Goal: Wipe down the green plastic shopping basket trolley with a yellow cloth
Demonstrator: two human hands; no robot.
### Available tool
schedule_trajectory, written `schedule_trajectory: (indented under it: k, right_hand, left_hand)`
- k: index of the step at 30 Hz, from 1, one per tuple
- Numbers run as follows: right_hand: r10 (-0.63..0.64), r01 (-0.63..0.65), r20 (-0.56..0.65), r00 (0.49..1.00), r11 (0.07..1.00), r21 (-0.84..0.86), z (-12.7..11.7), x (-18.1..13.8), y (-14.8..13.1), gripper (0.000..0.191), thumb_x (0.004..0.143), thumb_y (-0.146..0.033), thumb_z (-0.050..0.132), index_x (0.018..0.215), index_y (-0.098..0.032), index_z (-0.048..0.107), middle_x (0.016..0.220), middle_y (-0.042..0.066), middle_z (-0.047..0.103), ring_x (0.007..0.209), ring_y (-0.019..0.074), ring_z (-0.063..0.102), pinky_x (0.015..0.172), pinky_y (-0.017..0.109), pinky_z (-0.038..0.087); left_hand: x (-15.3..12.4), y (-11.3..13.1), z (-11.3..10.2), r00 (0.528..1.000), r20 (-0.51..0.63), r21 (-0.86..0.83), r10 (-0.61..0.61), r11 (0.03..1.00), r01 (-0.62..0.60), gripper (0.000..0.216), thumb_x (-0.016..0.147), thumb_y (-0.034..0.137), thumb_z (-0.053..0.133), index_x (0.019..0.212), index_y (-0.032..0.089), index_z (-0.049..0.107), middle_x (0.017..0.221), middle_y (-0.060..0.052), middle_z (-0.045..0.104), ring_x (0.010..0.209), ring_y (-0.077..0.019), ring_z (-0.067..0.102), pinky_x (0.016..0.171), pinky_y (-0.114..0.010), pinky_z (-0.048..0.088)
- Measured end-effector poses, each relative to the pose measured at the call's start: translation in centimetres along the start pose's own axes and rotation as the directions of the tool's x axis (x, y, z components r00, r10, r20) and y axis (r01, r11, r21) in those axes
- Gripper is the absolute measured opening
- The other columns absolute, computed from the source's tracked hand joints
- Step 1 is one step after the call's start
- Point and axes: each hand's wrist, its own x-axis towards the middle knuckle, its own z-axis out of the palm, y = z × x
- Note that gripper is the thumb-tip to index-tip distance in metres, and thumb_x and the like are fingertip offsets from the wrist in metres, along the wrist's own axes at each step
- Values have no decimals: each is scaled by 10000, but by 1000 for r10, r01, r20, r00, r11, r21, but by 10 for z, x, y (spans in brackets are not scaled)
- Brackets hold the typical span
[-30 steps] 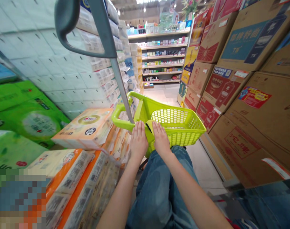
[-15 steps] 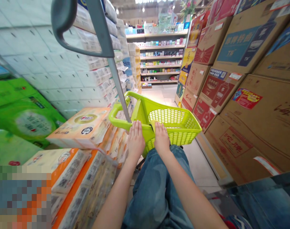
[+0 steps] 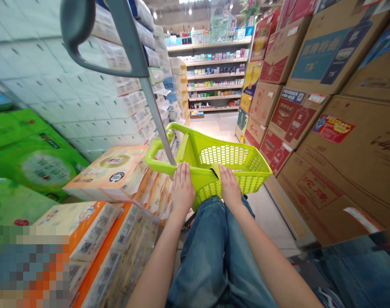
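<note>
A lime-green plastic shopping basket (image 3: pixel 243 167) on wheels stands in the aisle before my knees. Its grey pull handle (image 3: pixel 111 42) rises on a metal bar toward the upper left. My left hand (image 3: pixel 183 186) lies on the basket's near rim beside the foot of the bar, fingers stretched flat. My right hand (image 3: pixel 229 186) rests on the same rim a little to the right, fingers bent over the edge next to a black strap. The basket's inside looks bare. My legs in blue jeans (image 3: pixel 214 252) fill the lower middle.
Orange tissue packs (image 3: pixel 114 171) are stacked at the left, close to the basket, with green packs (image 3: pixel 31 158) and white ones behind. Brown cartons (image 3: pixel 336 141) wall the right side. The tiled aisle floor (image 3: pixel 219 124) runs to shelves of goods at the far end.
My right hand has slid right along the rim, away from my left hand. The view has shifted slightly; the basket stays in place.
</note>
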Motion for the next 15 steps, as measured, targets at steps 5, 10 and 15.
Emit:
schedule_trajectory:
  k: [5, 10, 15]
  right_hand:
    - [165, -166, -13, 986, 986, -27, 1, -5, 17, 775, 744, 75, 351, 1503, -78, 386, 1549, 146, 440, 1491, 259, 299, 1210, 476, 312]
    - [95, -98, 80, 992, 995, 33, 4, 15, -55, 775, 745, 74, 362, 1509, -53, 367, 1565, 177, 406, 1500, 266, 272, 1212, 493, 296]
    - [-19, 9, 61, 998, 988, 151, 7, 28, -107, 740, 798, 35, 357, 1528, -87, 345, 1595, 131, 369, 1514, 245, 233, 1227, 467, 277]
  left_hand:
    - [0, 1, 2, 1000, -12, -9, 2, 1000, -2, 729, 842, 31, 399, 1551, 60, 229, 1584, -196, 359, 1515, -274, 239, 1217, -479, 276]
    - [1, 0, 3, 999, -32, -7, -1, 1000, 1, 698, 876, 59, 380, 1556, 74, 221, 1573, -199, 375, 1509, -275, 256, 1207, -486, 297]
    - [1, 0, 1, 1000, -5, 52, -6, 999, 6, 626, 940, 124, 347, 1554, 85, 232, 1563, -175, 401, 1499, -267, 283, 1202, -468, 320]
